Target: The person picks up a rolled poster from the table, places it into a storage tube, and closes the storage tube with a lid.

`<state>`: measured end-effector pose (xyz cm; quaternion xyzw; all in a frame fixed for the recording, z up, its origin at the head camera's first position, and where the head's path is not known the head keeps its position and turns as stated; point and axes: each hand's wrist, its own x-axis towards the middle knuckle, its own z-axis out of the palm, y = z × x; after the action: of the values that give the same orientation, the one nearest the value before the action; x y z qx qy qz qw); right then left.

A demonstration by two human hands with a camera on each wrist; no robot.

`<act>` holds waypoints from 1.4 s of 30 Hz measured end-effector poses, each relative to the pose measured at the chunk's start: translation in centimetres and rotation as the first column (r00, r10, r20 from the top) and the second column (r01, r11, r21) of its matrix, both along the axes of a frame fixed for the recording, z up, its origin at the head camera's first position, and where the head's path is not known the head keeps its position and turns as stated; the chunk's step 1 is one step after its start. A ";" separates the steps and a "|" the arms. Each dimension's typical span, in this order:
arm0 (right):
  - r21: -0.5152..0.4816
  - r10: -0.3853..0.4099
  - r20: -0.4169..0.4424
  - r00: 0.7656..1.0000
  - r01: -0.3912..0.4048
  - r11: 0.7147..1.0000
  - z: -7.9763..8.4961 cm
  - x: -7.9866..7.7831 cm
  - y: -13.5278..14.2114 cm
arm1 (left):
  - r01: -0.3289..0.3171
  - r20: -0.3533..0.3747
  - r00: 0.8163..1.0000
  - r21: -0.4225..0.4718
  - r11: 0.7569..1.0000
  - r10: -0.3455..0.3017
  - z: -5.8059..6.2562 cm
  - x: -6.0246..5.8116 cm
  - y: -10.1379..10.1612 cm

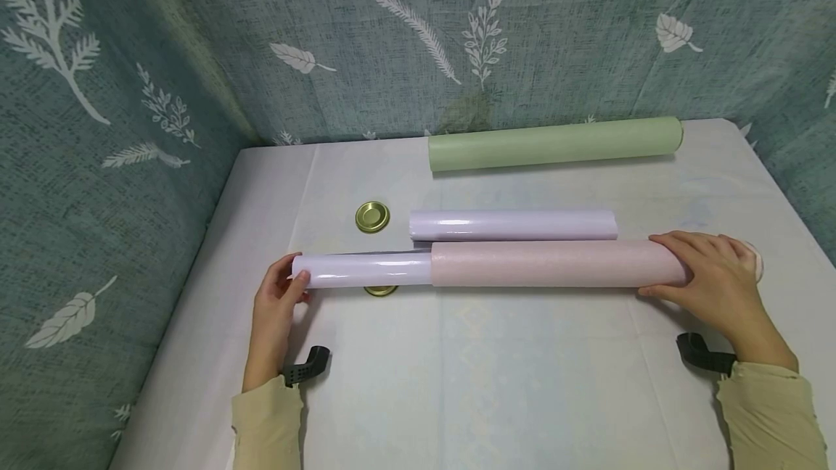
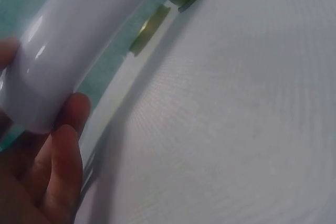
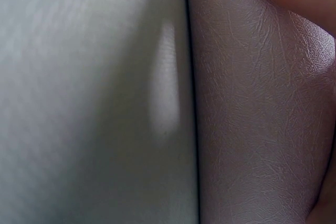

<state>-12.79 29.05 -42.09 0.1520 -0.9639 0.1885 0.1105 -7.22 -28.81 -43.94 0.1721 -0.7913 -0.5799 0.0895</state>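
My left hand (image 1: 273,307) pinches the left end of a glossy lilac roll (image 1: 362,270), thumb in front and fingers behind. In the left wrist view the fingertips curl round that lilac roll's end (image 2: 68,40). The roll's other end runs into the left opening of a wider pink roll (image 1: 542,265) and is hidden inside it. Around the pink roll's right part, my right hand (image 1: 715,278) grips from above, fingers on the far side and thumb on the near side. Its textured pink surface (image 3: 257,103) fills much of the right wrist view.
Just behind the pink roll lies a second glossy lilac roll (image 1: 512,225). A green roll (image 1: 555,145) rests along the table's back edge. One gold lid (image 1: 372,217) lies behind the held lilac roll; another gold lid (image 1: 381,291) is partly hidden under it. Patterned green cloth (image 1: 366,42) surrounds the white-covered table (image 1: 522,390).
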 end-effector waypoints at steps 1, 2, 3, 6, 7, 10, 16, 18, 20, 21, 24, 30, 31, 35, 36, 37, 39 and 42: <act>0.000 -0.001 -0.001 1.000 0.001 1.000 0.0 0.0 0.0 | 0.005 -0.005 1.000 0.000 1.000 -0.005 0.0 0.0 0.0; 0.000 -0.001 -0.002 1.000 0.001 1.000 0.0 0.0 0.0 | 0.010 -0.012 1.000 0.000 1.000 -0.010 0.0 -0.1 0.0; -0.001 -0.002 -0.003 1.000 0.002 1.000 0.0 0.0 0.0 | 0.014 -0.015 1.000 -0.001 1.000 -0.014 0.0 -0.1 0.1; -0.001 -0.001 -0.011 1.000 0.001 1.000 0.0 0.0 0.1 | 0.023 -0.007 1.000 -0.009 1.000 -0.023 0.0 -0.1 0.1; 0.001 -0.001 -0.013 1.000 0.001 1.000 0.0 0.0 0.1 | 0.025 -0.002 1.000 -0.010 1.000 -0.025 0.0 -0.1 0.1; 0.005 0.001 -0.018 1.000 -0.001 1.000 0.1 -0.1 0.1 | 0.036 0.014 0.999 -0.010 0.999 -0.036 0.1 -0.1 0.1; 0.011 -0.003 -0.014 1.000 0.003 1.000 0.1 -0.1 0.1 | 0.034 0.037 0.999 -0.016 0.999 -0.033 0.3 -0.2 0.2; 0.012 -0.008 -0.010 1.000 0.008 1.000 0.0 0.0 0.1 | 0.039 0.047 0.998 -0.020 0.999 -0.038 0.3 -0.2 0.2; 0.014 -0.012 -0.004 1.000 0.012 1.000 -0.1 0.1 0.1 | 0.049 0.054 0.997 -0.022 0.999 -0.048 0.3 -0.1 0.3; 0.014 -0.012 -0.003 1.000 0.012 1.000 -0.1 0.2 0.1 | 0.054 0.057 0.997 -0.024 0.998 -0.053 0.3 -0.1 0.3; 0.014 -0.010 -0.004 1.000 0.010 1.000 -0.1 0.2 0.1 | 0.067 0.060 0.996 -0.038 0.997 -0.064 0.4 0.0 0.6; 0.016 -0.004 -0.010 1.000 0.004 1.000 -0.1 0.1 0.0 | 0.055 0.057 0.997 -0.035 0.998 -0.053 0.3 0.1 0.9; 0.017 -0.003 -0.012 1.000 0.003 1.000 -0.1 0.1 0.0 | 0.051 0.052 0.997 -0.021 0.998 -0.050 0.3 0.1 1.0; 0.017 0.002 -0.020 1.000 -0.001 1.000 -0.1 0.1 0.0 | 0.031 0.034 0.999 0.027 0.999 -0.032 0.3 -0.1 1.1; 0.016 0.001 -0.019 1.000 -0.001 1.000 -0.1 0.2 0.0 | 0.027 0.036 0.999 0.029 0.999 -0.029 0.3 -0.1 1.1; 0.016 0.000 -0.019 1.000 0.000 1.000 -0.1 0.2 0.0 | 0.024 0.037 0.999 0.029 0.999 -0.025 0.3 -0.1 1.2; 0.012 0.000 -0.014 1.000 0.000 1.000 -0.1 0.2 0.0 | 0.016 0.041 0.999 0.024 1.000 -0.017 0.2 -0.2 1.2; 0.010 -0.001 -0.015 1.000 0.002 1.000 -0.1 0.2 0.0 | 0.009 0.039 0.999 0.012 1.000 -0.009 0.2 -0.2 1.2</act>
<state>-12.62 29.03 -42.23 0.1532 -0.9641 0.1826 0.1173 -7.46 -27.62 -43.78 0.1804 -0.7903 -0.5813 0.0705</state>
